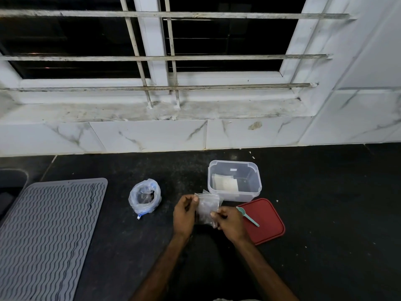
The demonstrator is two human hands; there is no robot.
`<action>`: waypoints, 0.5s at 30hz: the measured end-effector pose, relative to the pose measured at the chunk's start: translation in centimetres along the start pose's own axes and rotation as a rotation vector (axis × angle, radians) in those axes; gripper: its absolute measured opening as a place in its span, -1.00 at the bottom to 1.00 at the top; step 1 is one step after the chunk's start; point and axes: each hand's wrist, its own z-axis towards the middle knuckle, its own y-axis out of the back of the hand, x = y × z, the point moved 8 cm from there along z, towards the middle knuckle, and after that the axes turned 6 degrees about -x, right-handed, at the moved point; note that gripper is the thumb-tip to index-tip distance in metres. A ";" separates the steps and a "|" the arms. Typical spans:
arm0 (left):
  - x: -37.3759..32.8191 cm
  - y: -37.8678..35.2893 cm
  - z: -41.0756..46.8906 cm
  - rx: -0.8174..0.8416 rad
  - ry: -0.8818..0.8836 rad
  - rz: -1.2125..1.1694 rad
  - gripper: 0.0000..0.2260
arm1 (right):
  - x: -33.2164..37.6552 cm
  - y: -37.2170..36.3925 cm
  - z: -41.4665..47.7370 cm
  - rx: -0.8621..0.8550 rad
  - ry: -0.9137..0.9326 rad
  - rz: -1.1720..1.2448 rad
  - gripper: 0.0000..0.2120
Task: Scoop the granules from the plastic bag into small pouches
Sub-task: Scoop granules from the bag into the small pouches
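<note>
Both hands hold a small stack of clear pouches point(207, 210) above the dark counter point(325, 213); the left hand point(185, 213) pinches its upper left edge, the right hand point(230, 222) pinches its lower right corner; a plastic bag point(145, 196) with dark granules inside stands open to the left; a clear tub point(234, 180) sits just behind the pouches; a teal scoop point(247, 215) lies on a red lid point(269, 222) at the right; a grey ribbed mat point(47, 235) lies far left.

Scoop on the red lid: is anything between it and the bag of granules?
Yes. The left hand and right hand, pinching clear pouches, sit between the scoop on the red lid and the plastic bag. Nothing else visible lies between them.
</note>
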 end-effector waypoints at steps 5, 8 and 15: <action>2.6 -0.6 0.9 0.110 0.036 0.166 -0.78 | -1.7 0.6 0.7 -0.087 -0.087 -0.033 -0.84; 3.0 -1.1 0.8 0.185 0.021 0.268 -0.74 | -1.7 0.1 0.2 -0.065 -0.078 -0.111 -0.87; 3.2 -1.2 0.8 0.207 -0.010 0.341 -0.71 | 5.2 5.1 1.0 -0.318 0.229 -0.512 -0.79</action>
